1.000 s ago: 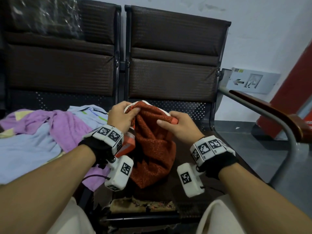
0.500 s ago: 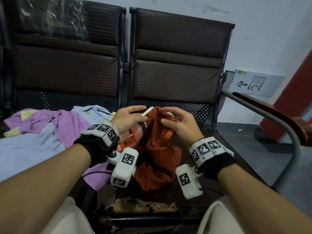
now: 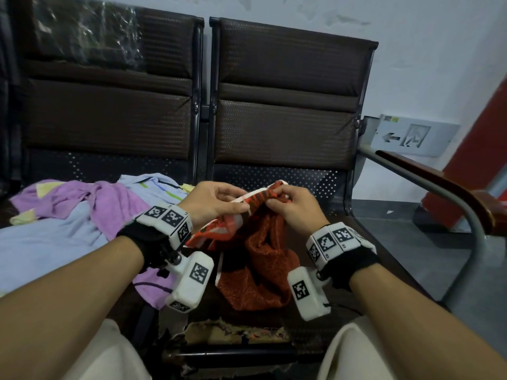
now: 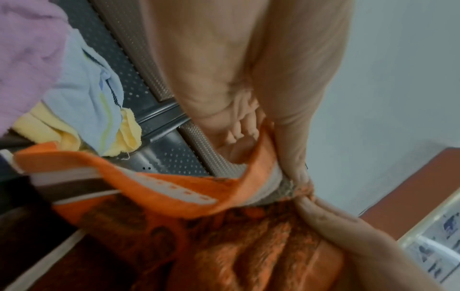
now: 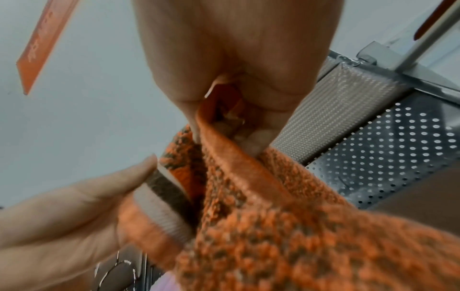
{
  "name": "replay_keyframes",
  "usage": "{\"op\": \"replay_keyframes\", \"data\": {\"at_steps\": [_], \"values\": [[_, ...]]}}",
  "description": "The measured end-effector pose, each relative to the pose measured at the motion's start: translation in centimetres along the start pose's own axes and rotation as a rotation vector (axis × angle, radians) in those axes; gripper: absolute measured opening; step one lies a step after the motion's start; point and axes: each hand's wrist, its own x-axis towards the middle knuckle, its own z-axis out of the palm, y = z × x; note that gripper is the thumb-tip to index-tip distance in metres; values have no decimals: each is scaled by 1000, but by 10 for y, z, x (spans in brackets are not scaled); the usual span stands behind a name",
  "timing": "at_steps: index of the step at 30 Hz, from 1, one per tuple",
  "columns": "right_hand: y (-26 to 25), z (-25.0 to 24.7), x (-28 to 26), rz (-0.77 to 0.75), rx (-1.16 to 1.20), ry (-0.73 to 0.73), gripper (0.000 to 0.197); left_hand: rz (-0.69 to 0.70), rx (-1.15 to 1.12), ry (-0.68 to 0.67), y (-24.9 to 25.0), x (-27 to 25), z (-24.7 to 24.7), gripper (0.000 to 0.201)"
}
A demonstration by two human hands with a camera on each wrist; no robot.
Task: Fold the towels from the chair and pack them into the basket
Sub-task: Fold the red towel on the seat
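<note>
An orange-red towel with a white and brown striped border hangs bunched over the right chair seat. My left hand pinches its striped top edge, and my right hand grips the same edge close beside it. The left wrist view shows the striped border running under my left hand. In the right wrist view my right hand clamps the orange hem. A pile of purple, light blue and yellow towels lies on the left seat. No basket is in view.
Two dark padded chair backs stand against a pale wall. A metal armrest with a wooden top curves along the right side. An exit sign panel leans low on the wall. My knees sit at the bottom edge.
Both hands have come closer together along the towel's top edge and raised it slightly; the striped border now shows between them. The towel pile has not moved.
</note>
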Motion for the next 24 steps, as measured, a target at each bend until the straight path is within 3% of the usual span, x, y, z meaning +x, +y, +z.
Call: {"op": "replay_keyframes", "data": {"at_steps": [4, 8, 12, 15, 17, 19, 22, 24], "values": [[4, -5, 4, 24, -32, 155, 6, 65, 15, 184, 0, 3, 5, 10], [11, -2, 5, 138, -87, 151, 14, 105, -103, 302, 10, 8, 11, 9], [-2, -4, 5, 96, 280, 148, 18, 109, -164, 392, 15, 14, 14, 17], [-11, -9, 1, 73, 699, -134, 11, 105, -213, 458, 17, 19, 12, 19], [-10, -10, -2, 79, 741, -349, 40, 107, -193, 483, 16, 19, 10, 20], [-7, -11, -5, 78, 589, -396, 47, 125, -148, 468, 15, 18, 9, 20], [-3, -12, -8, -11, 44, -225, 20, 128, -119, 399, 12, 14, 8, 11], [0, -16, -10, -98, -226, -226, 7, 84, -118, 322, 8, 13, 6, 6]]}}
